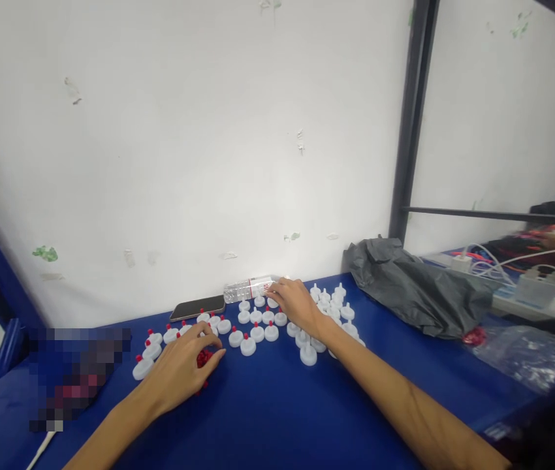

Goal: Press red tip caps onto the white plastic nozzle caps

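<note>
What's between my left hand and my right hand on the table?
In the head view, white caps, several red-tipped, stand between your left hand and right hand.

The left forearm [125,418], bare, is slanting up from the lower edge towards two o'clock; its left hand [184,359] is resting between seven and eight o'clock of centre, back uppermost, with the fingers curling over and the thumb [213,364] standing apart, pointing to two o'clock. The right forearm [390,385], likewise bare, is extending towards ten o'clock; its right hand [293,303] is lying near six o'clock, back uppermost, fingers bending downward, their grip remaining unclear.
</note>
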The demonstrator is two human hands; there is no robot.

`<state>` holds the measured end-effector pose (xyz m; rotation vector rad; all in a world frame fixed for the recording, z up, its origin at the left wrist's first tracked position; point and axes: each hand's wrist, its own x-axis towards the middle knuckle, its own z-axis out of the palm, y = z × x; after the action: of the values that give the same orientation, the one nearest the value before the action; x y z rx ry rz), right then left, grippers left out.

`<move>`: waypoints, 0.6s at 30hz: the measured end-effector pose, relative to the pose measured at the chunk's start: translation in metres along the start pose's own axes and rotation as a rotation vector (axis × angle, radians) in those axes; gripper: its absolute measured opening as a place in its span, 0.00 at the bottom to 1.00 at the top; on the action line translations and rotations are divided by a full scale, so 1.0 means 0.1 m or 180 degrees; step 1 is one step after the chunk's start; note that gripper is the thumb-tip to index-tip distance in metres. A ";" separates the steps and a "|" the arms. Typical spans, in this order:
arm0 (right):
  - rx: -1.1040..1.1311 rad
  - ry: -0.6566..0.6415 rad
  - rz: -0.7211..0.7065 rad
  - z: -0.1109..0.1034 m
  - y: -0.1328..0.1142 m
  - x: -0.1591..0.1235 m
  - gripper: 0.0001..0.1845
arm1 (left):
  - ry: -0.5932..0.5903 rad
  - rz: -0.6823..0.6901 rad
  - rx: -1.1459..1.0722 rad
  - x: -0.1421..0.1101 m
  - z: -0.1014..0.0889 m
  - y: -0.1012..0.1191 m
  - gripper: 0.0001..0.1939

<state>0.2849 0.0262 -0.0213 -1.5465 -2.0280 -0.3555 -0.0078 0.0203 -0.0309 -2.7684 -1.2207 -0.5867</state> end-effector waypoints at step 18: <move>0.0050 -0.0628 0.0233 0.04 0.00 -0.06 0.27 | -0.0388 -0.0090 -0.0302 0.03 0.04 -0.01 0.12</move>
<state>0.2847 0.0237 -0.0277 -1.6986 -2.1085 -0.1636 -0.0052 0.0239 -0.0341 -2.9091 -1.2901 -0.4970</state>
